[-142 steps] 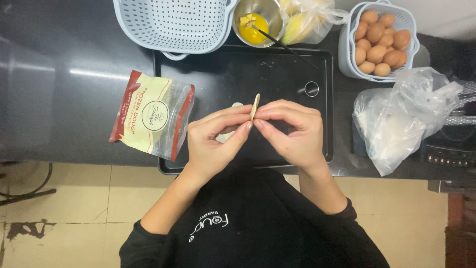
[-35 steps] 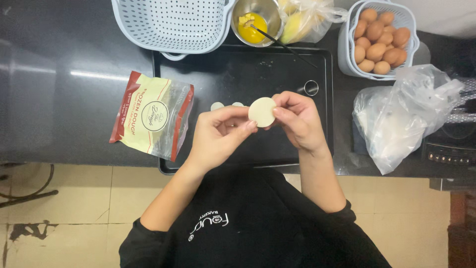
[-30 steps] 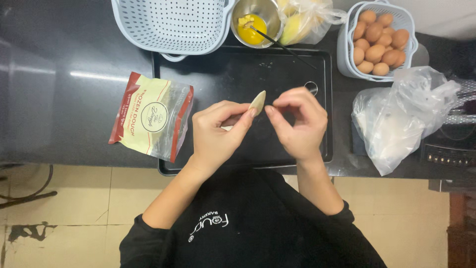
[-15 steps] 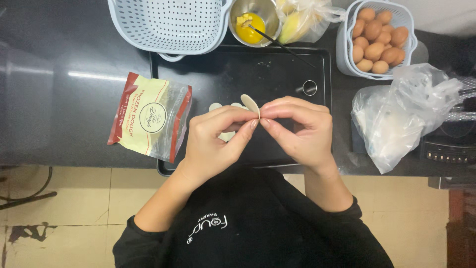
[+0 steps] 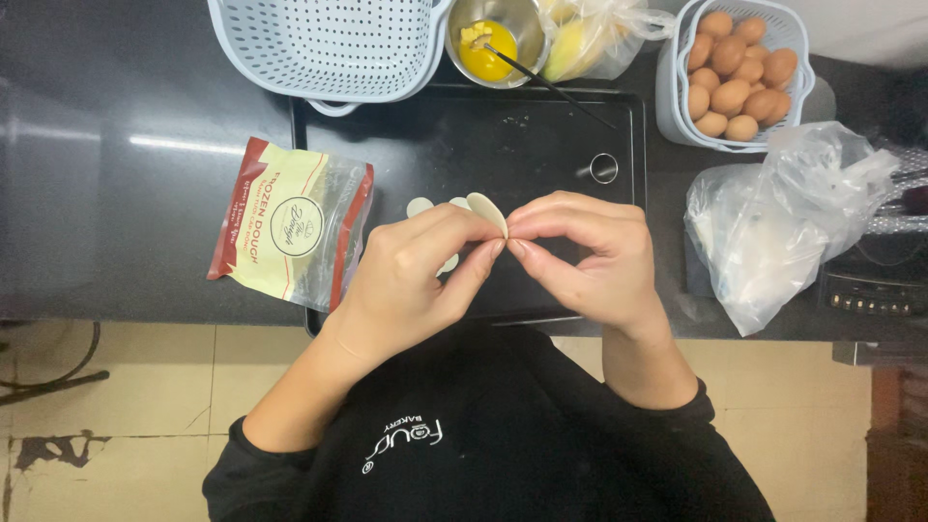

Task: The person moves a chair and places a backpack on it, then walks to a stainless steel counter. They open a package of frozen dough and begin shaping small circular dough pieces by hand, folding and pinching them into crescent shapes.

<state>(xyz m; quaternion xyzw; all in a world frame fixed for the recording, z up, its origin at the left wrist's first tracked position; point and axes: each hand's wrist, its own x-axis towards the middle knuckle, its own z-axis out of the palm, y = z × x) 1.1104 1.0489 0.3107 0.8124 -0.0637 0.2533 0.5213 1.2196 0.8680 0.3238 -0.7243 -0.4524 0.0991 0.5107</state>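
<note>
The dough round [image 5: 488, 212], a thin pale disc, stands nearly on edge between both hands above the black tray [image 5: 541, 135], tipped so that only its rim and a sliver of its face show. The left hand [image 5: 416, 280] and right hand [image 5: 590, 256] meet fingertip to fingertip at its lower edge, each pinching the round between thumb and forefinger; holding it up off the tray this way leaves the thin edge free for the fingers to work on. Whether it is a single sheet or two stuck together I cannot tell from this angle.

Just behind the left fingers, more pale rounds [image 5: 421, 207] lie flat on the tray, close at hand. The red and cream dough packet [image 5: 290, 232] rests open at the tray's left edge, half on the dark counter [image 5: 116, 193]. At the far side a small metal bowl of yellow egg wash [image 5: 486, 43] holds a thin brush or stick, within reach of the tray. A perforated pale blue basket [image 5: 329, 43] sits to its left, a tub of brown eggs [image 5: 739, 68] to the right, and a crumpled clear plastic bag [image 5: 783, 222] beside the right wrist. A small metal ring cutter [image 5: 603, 167] lies on the tray.
</note>
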